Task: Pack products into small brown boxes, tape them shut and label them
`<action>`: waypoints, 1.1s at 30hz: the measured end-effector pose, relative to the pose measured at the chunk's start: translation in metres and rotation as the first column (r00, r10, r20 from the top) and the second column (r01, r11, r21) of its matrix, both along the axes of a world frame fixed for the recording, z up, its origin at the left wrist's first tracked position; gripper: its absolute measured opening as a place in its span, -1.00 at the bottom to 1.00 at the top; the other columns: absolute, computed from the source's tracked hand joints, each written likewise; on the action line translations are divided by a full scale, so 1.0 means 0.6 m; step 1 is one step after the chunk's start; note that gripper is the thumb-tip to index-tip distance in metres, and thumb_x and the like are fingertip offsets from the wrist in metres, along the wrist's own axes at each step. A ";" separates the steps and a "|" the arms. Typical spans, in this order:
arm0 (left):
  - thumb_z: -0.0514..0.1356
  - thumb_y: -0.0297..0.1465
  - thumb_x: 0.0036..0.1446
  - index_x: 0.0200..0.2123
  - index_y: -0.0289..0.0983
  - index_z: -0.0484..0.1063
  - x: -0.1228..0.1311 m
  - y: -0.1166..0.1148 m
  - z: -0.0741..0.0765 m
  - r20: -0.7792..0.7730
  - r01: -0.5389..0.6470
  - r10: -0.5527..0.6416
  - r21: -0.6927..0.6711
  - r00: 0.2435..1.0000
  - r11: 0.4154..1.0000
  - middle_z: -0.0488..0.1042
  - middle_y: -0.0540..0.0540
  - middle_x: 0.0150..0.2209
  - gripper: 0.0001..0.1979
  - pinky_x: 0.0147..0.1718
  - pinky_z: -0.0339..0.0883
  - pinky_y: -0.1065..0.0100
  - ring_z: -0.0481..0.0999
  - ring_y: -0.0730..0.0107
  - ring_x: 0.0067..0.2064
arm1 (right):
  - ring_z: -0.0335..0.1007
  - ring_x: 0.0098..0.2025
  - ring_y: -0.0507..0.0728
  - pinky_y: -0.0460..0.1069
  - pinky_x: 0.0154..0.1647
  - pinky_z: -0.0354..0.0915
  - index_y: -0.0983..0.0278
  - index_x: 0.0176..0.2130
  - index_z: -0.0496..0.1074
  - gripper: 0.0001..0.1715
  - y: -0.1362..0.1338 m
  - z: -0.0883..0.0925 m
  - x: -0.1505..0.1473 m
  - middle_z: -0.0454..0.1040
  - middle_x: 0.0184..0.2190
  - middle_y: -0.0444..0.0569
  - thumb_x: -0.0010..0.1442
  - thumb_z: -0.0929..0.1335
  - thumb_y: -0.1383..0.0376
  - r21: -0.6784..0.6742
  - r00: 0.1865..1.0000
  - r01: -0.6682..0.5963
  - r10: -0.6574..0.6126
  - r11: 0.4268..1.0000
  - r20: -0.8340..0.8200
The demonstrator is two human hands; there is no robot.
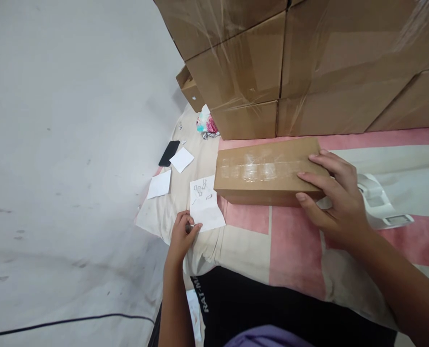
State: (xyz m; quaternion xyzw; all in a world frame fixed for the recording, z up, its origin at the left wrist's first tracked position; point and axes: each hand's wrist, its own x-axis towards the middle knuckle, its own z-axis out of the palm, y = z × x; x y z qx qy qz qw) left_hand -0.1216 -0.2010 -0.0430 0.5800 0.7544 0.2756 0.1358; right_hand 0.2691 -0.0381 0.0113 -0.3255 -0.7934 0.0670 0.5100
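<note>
A long brown cardboard box (265, 171), taped along its top, lies on a pink and cream cloth (293, 241). My right hand (335, 197) rests on the box's right end with its fingers stretched flat across the top. Lower left, my left hand (181, 236) is pinched at the bottom corner of a white paper sheet (205, 207). Several small metal clips (201, 189) lie on that sheet. A small dark thing shows between the left fingers; I cannot make it out.
Large cardboard boxes (308, 62) wrapped in clear film are stacked behind. A black phone (169, 153) and two white papers (171, 171) lie at the cloth's left edge. A white tape dispenser (378, 200) sits right of the box. A black cable (66, 320) crosses the grey floor.
</note>
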 end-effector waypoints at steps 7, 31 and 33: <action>0.30 -0.29 0.21 -0.22 -0.18 0.29 -0.001 -0.003 -0.001 0.041 0.002 -0.003 0.023 0.999 1.000 0.37 -0.17 0.05 -0.78 0.06 0.35 0.21 0.42 0.14 0.18 | 0.24 0.36 0.49 0.51 0.31 0.25 0.07 0.14 0.43 -0.56 0.000 0.001 0.000 0.36 0.27 0.07 0.28 0.42 0.22 -0.013 1.000 -0.002 0.002 1.000 -0.010; 0.20 -0.26 0.30 -0.23 -0.21 0.56 -0.014 -0.016 0.005 0.140 0.070 -0.067 -0.015 0.988 0.997 0.38 -0.24 0.20 -0.81 0.22 0.30 0.08 0.38 0.06 0.28 | 0.25 0.35 0.48 0.47 0.30 0.27 0.12 0.16 0.42 -0.51 0.002 0.002 0.000 0.35 0.26 0.13 0.25 0.44 0.30 0.036 1.000 -0.018 0.018 0.999 0.002; 0.17 -0.23 0.34 -0.26 -0.22 0.56 -0.015 -0.012 -0.002 0.137 0.046 -0.044 -0.010 0.990 0.999 0.40 -0.24 0.17 -0.76 0.19 0.32 0.09 0.39 0.07 0.28 | 0.25 0.35 0.48 0.48 0.30 0.27 0.12 0.16 0.42 -0.53 0.002 0.002 -0.001 0.35 0.25 0.12 0.26 0.43 0.29 0.039 1.000 -0.018 0.018 0.999 -0.001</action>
